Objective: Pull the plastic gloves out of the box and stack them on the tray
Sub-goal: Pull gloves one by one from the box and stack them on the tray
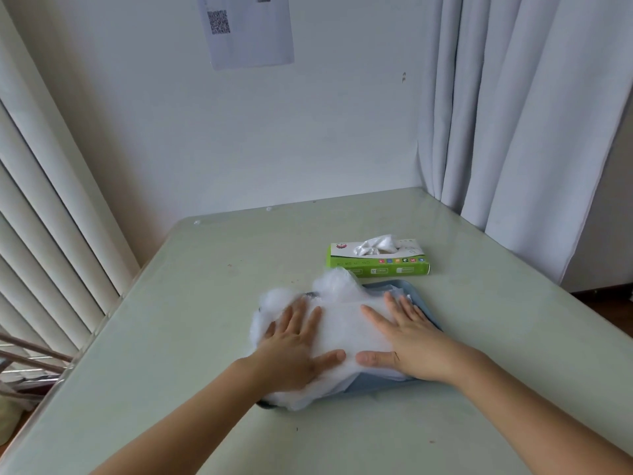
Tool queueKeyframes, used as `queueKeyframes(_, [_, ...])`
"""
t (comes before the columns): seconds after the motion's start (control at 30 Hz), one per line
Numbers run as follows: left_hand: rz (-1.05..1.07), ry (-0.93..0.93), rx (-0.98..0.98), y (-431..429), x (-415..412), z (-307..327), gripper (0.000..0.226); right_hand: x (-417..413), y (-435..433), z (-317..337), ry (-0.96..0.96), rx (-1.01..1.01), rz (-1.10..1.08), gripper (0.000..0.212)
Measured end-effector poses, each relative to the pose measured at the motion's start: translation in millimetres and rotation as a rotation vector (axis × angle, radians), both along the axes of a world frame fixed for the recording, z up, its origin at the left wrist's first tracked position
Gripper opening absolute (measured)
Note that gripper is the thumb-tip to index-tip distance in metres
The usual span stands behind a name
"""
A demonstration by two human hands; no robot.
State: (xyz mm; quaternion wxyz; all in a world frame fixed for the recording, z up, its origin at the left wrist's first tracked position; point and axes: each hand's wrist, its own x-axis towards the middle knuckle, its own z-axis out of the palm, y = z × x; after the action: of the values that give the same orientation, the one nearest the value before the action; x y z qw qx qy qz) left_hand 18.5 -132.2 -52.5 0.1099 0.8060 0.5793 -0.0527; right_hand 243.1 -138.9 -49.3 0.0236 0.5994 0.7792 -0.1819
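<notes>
Now my left hand and right hand lie flat, fingers straight, on the plastic gloves piled on the blue tray; I'd press evenly, squeezing out air without sliding the stack.

The gloves heaped at lower centre are cloudy white and half see-through. The tray under them is dull blue-grey. The box just above is lime green on its side, with a row of small many-coloured squares, and white on top. The bench is pale glossy green. The paper at the top is white with a black QR pattern. The curtain at right is pale grey. The blinds at left are cream, in long stripes.
</notes>
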Motion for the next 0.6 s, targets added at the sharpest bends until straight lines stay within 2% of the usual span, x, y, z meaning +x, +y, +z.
queueKeyframes(0.1, [-0.014, 0.038, -0.148, 4, 0, 28, 0.093, 0, 0, 2, 0.005, 0.035, -0.006, 0.114])
queueKeyframes(0.17, [-0.008, -0.029, -0.152, 14, -2, 52, 0.077, 0, 1, 6, 0.004, 0.117, 0.014, 0.119])
queueKeyframes(0.2, [0.005, -0.096, -0.108, 21, -2, 62, 0.066, 1, 5, 8, 0.029, 0.202, 0.023, 0.116])
queueKeyframes(0.23, [0.021, -0.178, -0.044, 29, -2, 71, 0.055, 3, 9, 11, 0.094, 0.303, 0.006, 0.101])
queueKeyframes(0.3, [0.039, -0.356, 0.074, 48, 3, 83, 0.039, 10, 23, 22, 0.254, 0.456, -0.106, 0.051])
queueKeyframes(0.33, [0.032, -0.407, 0.11, 60, 7, 85, 0.035, 13, 33, 27, 0.313, 0.509, -0.145, 0.035])
queueKeyframes(0.4, [0.017, -0.447, 0.148, 84, 18, 85, 0.032, 19, 57, 35, 0.34, 0.572, -0.172, 0.027])
queueKeyframes(0.47, [0.01, -0.46, 0.16, 106, 32, 80, 0.036, 20, 81, 45, 0.336, 0.591, -0.166, 0.033])
queueKeyframes(0.6, [0.011, -0.415, 0.107, 144, 57, 62, 0.05, 15, 135, 56, 0.27, 0.478, -0.187, 0.035])
